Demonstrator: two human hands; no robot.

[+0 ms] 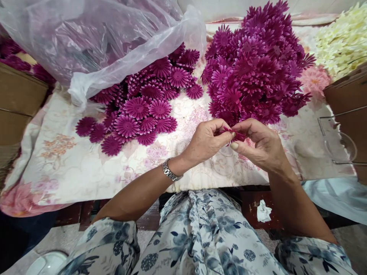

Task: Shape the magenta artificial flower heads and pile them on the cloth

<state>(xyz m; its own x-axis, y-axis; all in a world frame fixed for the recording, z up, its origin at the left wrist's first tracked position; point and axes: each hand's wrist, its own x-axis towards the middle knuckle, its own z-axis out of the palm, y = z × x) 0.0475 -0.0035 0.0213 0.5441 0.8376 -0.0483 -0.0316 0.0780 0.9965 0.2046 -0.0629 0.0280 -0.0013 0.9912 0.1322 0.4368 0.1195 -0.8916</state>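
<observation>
My left hand point(207, 138), with a metal watch at its wrist, pinches the edge of a magenta artificial flower piece point(238, 134). On the other side my right hand point(258, 143) has its fingers closed on the same piece, thumb tip just below it. Much of the piece is hidden by the fingers. Right behind both hands rises a large heap of fluffy magenta artificial flowers point(252, 68). Left of it, flat magenta petal layers point(137, 109) lie in a loose pile spilling from a clear plastic bag point(114, 42).
A floral cloth point(83, 168) covers the table. Cardboard boxes stand at the left point(20, 103) and right point(349, 103) edges, the right one beside a bent metal wire point(322, 126). Pale yellow flowers point(344, 42) lie at the back right. Below the table edge is a crumpled white tissue point(263, 211).
</observation>
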